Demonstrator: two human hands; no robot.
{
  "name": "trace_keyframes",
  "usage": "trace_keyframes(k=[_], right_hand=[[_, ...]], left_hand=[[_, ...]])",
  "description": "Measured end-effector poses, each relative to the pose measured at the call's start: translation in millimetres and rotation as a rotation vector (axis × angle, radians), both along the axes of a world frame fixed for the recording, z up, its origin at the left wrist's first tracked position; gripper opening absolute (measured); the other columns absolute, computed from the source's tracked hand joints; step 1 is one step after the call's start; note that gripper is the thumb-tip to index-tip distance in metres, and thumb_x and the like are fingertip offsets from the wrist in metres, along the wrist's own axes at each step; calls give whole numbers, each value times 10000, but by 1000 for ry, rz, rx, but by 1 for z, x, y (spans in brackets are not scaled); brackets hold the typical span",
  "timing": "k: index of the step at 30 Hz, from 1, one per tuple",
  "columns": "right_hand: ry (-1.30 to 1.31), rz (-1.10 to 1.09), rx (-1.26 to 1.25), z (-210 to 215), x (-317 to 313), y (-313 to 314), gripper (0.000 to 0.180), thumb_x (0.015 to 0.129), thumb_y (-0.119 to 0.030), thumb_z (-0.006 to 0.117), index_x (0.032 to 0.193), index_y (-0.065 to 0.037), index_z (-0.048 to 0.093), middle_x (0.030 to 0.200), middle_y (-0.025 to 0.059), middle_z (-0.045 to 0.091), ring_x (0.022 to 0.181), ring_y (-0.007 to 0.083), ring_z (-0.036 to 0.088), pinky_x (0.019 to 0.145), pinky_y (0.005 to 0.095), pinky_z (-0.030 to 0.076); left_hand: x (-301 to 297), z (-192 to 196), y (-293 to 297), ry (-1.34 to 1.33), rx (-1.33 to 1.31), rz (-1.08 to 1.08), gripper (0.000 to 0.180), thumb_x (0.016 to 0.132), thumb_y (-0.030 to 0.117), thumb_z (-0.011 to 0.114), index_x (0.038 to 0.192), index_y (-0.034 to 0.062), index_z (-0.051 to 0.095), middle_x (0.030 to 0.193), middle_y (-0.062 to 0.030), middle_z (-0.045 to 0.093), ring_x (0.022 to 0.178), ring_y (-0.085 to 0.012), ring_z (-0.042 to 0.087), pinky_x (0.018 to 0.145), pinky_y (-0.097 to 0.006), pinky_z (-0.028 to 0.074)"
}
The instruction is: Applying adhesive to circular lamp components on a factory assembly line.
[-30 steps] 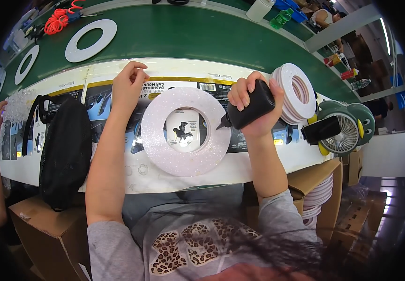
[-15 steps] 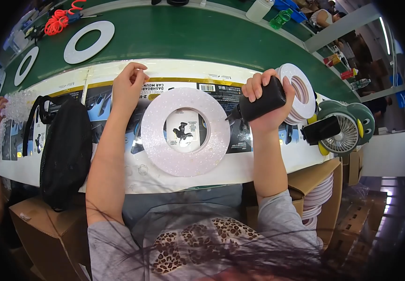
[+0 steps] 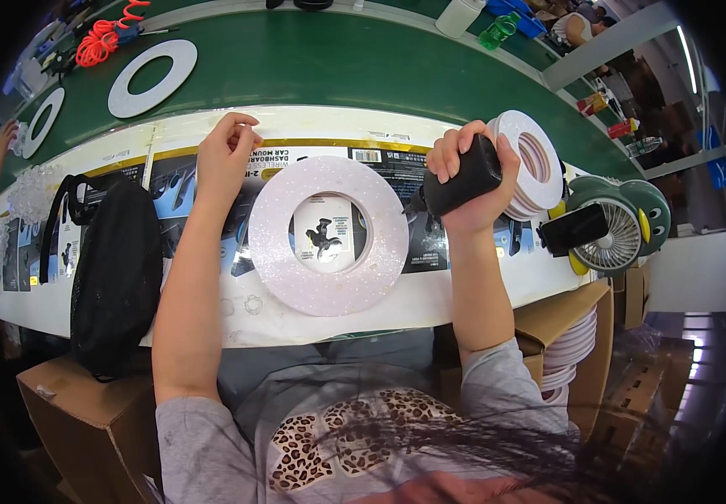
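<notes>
— Head view: where are the hands?
— The right hand (image 3: 468, 181) is raised, forearm upright, fingers clenched round a black glue gun (image 3: 462, 178) beside the stacked rings (image 3: 535, 160).
— And the left?
— The left hand (image 3: 227, 149) rests fingers pinched together, holding nothing I can make out, just left of the glittery white ring (image 3: 329, 290) lying flat on the table (image 3: 313, 67).

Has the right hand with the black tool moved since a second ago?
Yes. The right hand with the black tool shifted toward the stack of rings.

Grey short-sleeved shirt (image 3: 338, 437) with leopard-print lettering.
</notes>
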State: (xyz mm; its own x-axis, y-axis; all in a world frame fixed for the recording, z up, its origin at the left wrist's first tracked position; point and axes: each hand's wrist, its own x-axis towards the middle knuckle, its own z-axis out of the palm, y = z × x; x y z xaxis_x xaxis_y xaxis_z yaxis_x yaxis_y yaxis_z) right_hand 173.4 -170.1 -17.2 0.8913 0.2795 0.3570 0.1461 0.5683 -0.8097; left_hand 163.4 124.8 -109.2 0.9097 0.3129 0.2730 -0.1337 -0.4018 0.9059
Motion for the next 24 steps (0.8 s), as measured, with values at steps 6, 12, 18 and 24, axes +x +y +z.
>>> trace_keyframes(k=[6, 12, 18, 24], right_hand=[[3, -10, -3, -1, 0, 0, 372, 924, -418, 332, 792, -80, 413, 618, 47, 430, 565, 146, 415, 626, 283, 357], [18, -1, 11, -4, 2, 1, 368, 924, -414, 335, 797, -79, 418, 621, 50, 431, 568, 149, 417, 617, 288, 360], [57, -19, 61, 5, 0, 1, 370, 927, -403, 327, 795, -70, 423, 613, 52, 427, 565, 153, 419, 599, 283, 358], [142, 112, -1, 11, -1, -3, 371, 939, -378, 298, 781, -67, 423, 588, 52, 419, 531, 150, 409, 564, 283, 360]], left_hand=[[0, 0, 0, 1, 0, 6, 127, 888, 86, 528, 969, 50, 620, 741, -62, 669, 676, -115, 621, 642, -240, 481], [0, 0, -1, -5, -15, 3, 126, 891, 87, 529, 968, 49, 621, 737, -58, 666, 665, -107, 611, 632, -235, 476], [0, 0, -1, -19, -11, -1, 125, 892, 86, 528, 967, 49, 621, 740, -57, 667, 661, -103, 606, 626, -230, 473], [2, -4, 0, -9, -23, -6, 122, 890, 82, 530, 966, 51, 620, 740, -58, 667, 667, -105, 609, 631, -232, 475]])
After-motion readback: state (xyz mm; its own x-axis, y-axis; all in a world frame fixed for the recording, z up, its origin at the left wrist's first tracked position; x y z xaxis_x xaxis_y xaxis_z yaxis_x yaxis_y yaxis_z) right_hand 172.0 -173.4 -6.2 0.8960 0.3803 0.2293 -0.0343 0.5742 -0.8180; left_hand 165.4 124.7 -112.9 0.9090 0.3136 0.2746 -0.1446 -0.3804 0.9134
